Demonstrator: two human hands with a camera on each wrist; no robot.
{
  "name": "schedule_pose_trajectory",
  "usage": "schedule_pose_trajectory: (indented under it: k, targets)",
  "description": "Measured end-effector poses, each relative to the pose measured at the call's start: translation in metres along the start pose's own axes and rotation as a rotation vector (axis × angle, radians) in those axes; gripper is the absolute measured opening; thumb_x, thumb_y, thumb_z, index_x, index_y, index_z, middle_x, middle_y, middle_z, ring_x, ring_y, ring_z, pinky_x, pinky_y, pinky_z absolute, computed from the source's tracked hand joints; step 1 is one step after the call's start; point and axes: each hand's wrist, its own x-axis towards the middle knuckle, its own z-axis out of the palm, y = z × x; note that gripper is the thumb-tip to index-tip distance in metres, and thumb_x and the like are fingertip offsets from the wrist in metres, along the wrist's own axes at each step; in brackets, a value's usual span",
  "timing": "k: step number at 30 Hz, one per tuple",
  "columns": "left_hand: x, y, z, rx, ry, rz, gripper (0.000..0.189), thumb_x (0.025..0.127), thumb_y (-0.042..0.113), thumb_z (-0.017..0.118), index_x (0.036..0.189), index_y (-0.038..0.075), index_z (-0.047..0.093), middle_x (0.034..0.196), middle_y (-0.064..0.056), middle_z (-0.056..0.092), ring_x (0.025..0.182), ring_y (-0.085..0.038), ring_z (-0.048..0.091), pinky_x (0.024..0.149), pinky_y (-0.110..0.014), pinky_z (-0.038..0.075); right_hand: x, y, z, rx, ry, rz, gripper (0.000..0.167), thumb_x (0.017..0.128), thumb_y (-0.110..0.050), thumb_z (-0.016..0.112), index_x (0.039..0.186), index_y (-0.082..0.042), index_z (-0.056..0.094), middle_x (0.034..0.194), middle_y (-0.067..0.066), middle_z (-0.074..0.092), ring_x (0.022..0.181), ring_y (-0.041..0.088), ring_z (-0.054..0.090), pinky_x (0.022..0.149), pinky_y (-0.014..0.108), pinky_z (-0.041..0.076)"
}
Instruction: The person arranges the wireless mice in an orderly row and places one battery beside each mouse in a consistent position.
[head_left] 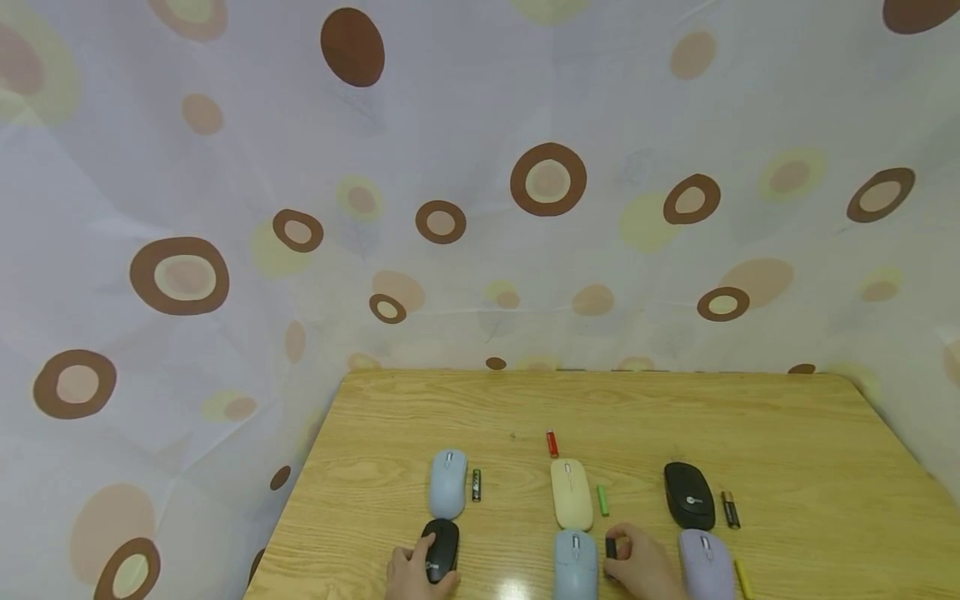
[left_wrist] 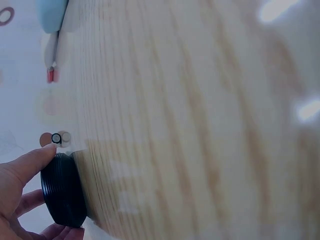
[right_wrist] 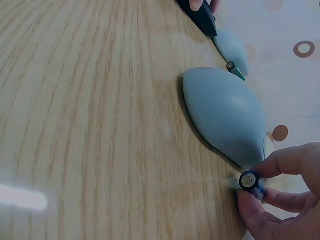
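My left hand [head_left: 414,575] grips a black computer mouse [head_left: 444,550] at the table's front left, thumb on one side and fingers on the other. The left wrist view shows this mouse [left_wrist: 65,195] edge-on between thumb and fingers. Between thumb and fingertips, my right hand [head_left: 643,567] pinches a dark battery [head_left: 611,548]; its round end [right_wrist: 249,180] looks bluish in the right wrist view. Just left of that battery lies a light blue mouse [head_left: 576,571]. A purple mouse [head_left: 705,562] sits to the right, partly behind the right hand.
On the wooden table [head_left: 637,404], a second light blue mouse [head_left: 448,485], a cream mouse [head_left: 572,496] and another black mouse [head_left: 688,497] form a back row. Batteries lie about: dark [head_left: 476,485], red [head_left: 552,443], green [head_left: 603,501], black-and-copper [head_left: 731,510], yellow [head_left: 743,578]. A patterned curtain [head_left: 480,275] borders the table.
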Motion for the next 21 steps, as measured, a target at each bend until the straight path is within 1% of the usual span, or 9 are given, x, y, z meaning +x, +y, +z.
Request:
schedule_pose_trajectory:
  k: [5,9,17,21]
  targets:
    - [0.0003,-0.0004,0.0002,-0.002,-0.002,0.001,0.054,0.069,0.030,0.077,0.113,0.005,0.058,0.083,-0.013,0.039,0.076,-0.025,0.042,0.058,-0.037,0.040,0.0004,-0.0021,0.0043,-0.020,-0.006,0.028,0.037,0.072,-0.010,0.071,0.104,0.004,0.058,0.066,0.002,0.046,0.056,0.015,0.043,0.051,0.027,0.035]
    - [0.0003,-0.0003,0.0000,-0.008,0.003,0.002,0.053,0.069,0.030,0.077,0.113,0.005,0.059,0.082,-0.013,0.039,0.075,-0.024,0.042,0.058,-0.036,0.039,0.0001,-0.0055,0.0067,-0.053,-0.011,0.036,0.037,0.073,-0.010,0.069,0.105,0.004,0.058,0.067,0.002,0.046,0.057,0.015,0.043,0.052,0.027,0.035]
    - [0.0008,-0.0003,-0.0006,-0.005,-0.016,-0.004,0.054,0.070,0.031,0.077,0.114,0.006,0.058,0.083,-0.012,0.038,0.076,-0.024,0.041,0.059,-0.036,0.039,-0.0029,-0.0085,0.0086,-0.117,0.016,-0.029,0.033,0.072,-0.006,0.068,0.102,0.005,0.058,0.066,0.002,0.045,0.056,0.014,0.041,0.052,0.027,0.033]
    - [0.0005,0.0001,-0.0003,-0.001,-0.018,-0.012,0.054,0.070,0.031,0.076,0.114,0.006,0.058,0.083,-0.012,0.038,0.076,-0.024,0.041,0.059,-0.037,0.039,-0.0039,-0.0086,0.0088,-0.128,0.025,-0.040,0.032,0.072,-0.005,0.068,0.101,0.004,0.058,0.065,0.001,0.044,0.055,0.014,0.040,0.052,0.027,0.032]
